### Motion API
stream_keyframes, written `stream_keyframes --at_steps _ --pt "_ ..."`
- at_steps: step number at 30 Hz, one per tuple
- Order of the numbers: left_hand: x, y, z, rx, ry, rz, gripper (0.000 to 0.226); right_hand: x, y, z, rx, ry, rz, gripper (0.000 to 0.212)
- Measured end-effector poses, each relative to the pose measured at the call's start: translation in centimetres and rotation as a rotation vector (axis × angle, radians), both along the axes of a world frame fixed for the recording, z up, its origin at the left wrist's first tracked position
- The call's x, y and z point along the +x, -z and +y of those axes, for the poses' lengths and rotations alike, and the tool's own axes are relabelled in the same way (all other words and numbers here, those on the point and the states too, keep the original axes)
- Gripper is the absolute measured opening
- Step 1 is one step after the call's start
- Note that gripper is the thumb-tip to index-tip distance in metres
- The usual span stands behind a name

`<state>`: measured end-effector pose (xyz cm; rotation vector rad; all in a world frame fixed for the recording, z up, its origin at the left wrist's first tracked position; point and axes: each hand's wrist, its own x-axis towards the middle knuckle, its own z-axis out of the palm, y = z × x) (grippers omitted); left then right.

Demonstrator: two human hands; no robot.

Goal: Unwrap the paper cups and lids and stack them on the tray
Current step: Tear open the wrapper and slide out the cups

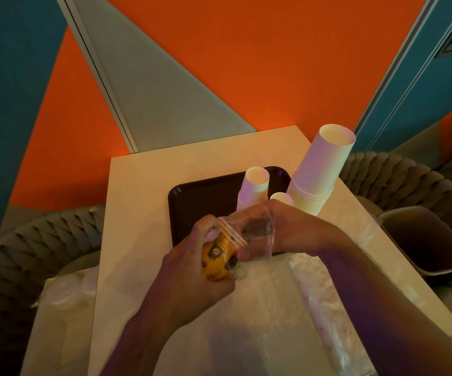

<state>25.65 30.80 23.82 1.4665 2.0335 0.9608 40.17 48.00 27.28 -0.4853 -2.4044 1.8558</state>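
Observation:
My left hand (189,264) grips a short stack of yellow patterned paper cups (219,260), their rims pointing toward the tray. My right hand (292,229) pinches the clear plastic wrap (257,237) that covers the rim end of those cups. Behind my hands lies a black tray (200,202) on the white table (138,213). On the tray stand an upside-down white cup stack (254,185) and a lower white cup (282,198), partly hidden by my right hand. A tall upside-down stack of white cups (322,169) stands at the tray's right edge.
Loose clear plastic sheeting (287,308) covers the near half of the table. A white bag-like bundle (64,291) sits at the left. Woven grey chairs (409,183) flank the table, and a dark box (425,240) rests on the right one.

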Motion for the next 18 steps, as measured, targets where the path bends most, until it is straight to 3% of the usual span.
stream_keyframes --at_steps 7,10,14,18 --pt "-0.4 0.0 -0.3 0.013 -0.025 -0.033 0.092 0.9 -0.1 0.8 -0.112 0.164 0.011 0.053" --pt "0.1 0.0 0.0 0.02 -0.035 -0.059 0.094 0.5 0.2 0.1 -0.111 0.165 -0.032 0.05" --pt "-0.1 -0.1 -0.1 0.041 -0.05 -0.071 0.09 0.7 0.6 0.3 -0.154 0.29 0.074 0.042" --pt "-0.4 -0.1 -0.3 0.043 -0.064 -0.076 0.093 1.5 1.5 1.2 -0.258 0.312 0.127 0.066"
